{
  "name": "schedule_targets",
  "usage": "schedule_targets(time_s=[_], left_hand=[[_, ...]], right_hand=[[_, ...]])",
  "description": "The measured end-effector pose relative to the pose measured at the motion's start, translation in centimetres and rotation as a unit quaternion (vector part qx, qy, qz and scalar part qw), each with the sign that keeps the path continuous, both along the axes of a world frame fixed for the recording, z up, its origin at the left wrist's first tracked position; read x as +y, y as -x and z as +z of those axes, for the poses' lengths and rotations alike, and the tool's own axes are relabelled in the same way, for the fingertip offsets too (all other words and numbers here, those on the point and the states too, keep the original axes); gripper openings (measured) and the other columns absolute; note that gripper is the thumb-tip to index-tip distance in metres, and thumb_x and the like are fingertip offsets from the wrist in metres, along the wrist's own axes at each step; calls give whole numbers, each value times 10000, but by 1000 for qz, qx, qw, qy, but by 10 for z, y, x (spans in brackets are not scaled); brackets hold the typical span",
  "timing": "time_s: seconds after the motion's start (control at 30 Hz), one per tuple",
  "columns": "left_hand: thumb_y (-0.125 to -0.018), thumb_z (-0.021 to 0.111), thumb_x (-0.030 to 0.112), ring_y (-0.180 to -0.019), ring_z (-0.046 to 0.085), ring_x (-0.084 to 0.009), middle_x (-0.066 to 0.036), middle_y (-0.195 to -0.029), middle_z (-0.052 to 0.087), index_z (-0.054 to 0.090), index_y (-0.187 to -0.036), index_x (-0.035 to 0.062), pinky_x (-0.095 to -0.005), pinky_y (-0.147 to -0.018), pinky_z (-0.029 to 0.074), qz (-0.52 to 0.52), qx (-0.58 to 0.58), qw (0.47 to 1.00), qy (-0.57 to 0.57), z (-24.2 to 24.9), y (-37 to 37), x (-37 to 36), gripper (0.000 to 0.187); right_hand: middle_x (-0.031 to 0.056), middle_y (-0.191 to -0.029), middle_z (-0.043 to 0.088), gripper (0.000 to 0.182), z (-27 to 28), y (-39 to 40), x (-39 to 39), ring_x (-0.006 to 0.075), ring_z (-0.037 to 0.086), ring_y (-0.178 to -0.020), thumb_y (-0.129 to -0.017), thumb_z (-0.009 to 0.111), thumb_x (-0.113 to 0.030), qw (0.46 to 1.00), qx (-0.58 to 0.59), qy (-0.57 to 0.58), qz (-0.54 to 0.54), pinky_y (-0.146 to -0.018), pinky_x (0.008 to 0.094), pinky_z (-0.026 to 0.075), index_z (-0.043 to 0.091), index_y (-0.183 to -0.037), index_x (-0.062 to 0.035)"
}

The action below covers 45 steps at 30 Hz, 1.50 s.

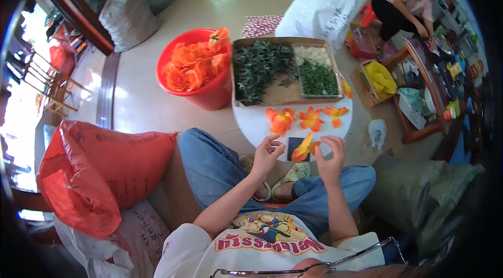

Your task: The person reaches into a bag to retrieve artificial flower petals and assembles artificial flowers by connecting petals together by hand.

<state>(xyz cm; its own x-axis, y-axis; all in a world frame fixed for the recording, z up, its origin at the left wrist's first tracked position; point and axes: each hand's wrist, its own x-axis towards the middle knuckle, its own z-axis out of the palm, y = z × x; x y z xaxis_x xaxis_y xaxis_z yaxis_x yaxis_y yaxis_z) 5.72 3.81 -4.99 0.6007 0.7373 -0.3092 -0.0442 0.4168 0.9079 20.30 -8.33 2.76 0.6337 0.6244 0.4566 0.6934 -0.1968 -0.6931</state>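
An orange-yellow petal piece (302,150) stands on a dark square pad (294,143) at the near edge of the round white table (251,121). To its left is my left hand (269,153), fingers apart and curved, holding nothing. My right hand (333,155) is raised just right of the petals with its fingers spread; a small gap seems to separate it from them. Behind the pad lie several orange flower pieces, among them a flat blossom (310,118). A cardboard tray (283,99) farther back holds dark green leaves (262,68), small green sprigs (318,79) and white bits (313,56).
A red bucket (201,99) full of orange flowers stands left of the tray. Red sack (136,168) at left, dark sack (419,194) at right, white sack (325,5) behind. Another person (406,3) bends by a wooden table (427,79) at the back right.
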Motion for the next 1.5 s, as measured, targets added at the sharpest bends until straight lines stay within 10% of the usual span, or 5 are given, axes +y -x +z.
schedule_targets(time_s=[0.3,0.63,0.77,1.27,1.5], left_hand=[[-892,633,59,-812,571,-64,-18,-900,607,548,-1188,30,-226,-733,480,209,175,933,-235,39,187,28,309],[-879,624,86,-736,597,-130,-55,-834,630,626,-1036,28,-276,-685,484,536,440,535,-483,189,410,3,167],[-885,621,111,-779,619,-160,-83,-838,643,639,-1001,23,-297,-730,489,604,434,517,-423,198,490,13,147],[-766,638,133,-1082,564,-315,-157,-1128,626,705,-937,37,-406,-910,458,350,714,494,-352,125,655,130,208],[-830,550,180,-1191,508,-290,-122,-1253,576,724,-975,116,-462,-954,422,284,800,406,-338,75,705,178,236]], right_hand=[[124,-819,572,68,-64,-12,15,324,547,-850,-760,649,6,988,-124,8,91,-814,461,447,601,-808,1],[159,-841,618,121,-46,-13,34,336,565,-858,-828,673,-112,945,-129,-192,232,-787,424,462,660,-865,2],[133,-871,587,85,-58,-17,34,302,549,-869,-825,654,-63,961,-106,-116,229,-753,394,460,628,-874,2],[112,-911,574,128,-90,-59,7,292,544,-868,-815,643,-35,971,-50,160,170,-1028,399,350,599,-934,-19],[185,-835,636,159,-11,7,16,355,570,-851,-827,687,-140,979,-107,138,108,-798,429,456,672,-845,18]])
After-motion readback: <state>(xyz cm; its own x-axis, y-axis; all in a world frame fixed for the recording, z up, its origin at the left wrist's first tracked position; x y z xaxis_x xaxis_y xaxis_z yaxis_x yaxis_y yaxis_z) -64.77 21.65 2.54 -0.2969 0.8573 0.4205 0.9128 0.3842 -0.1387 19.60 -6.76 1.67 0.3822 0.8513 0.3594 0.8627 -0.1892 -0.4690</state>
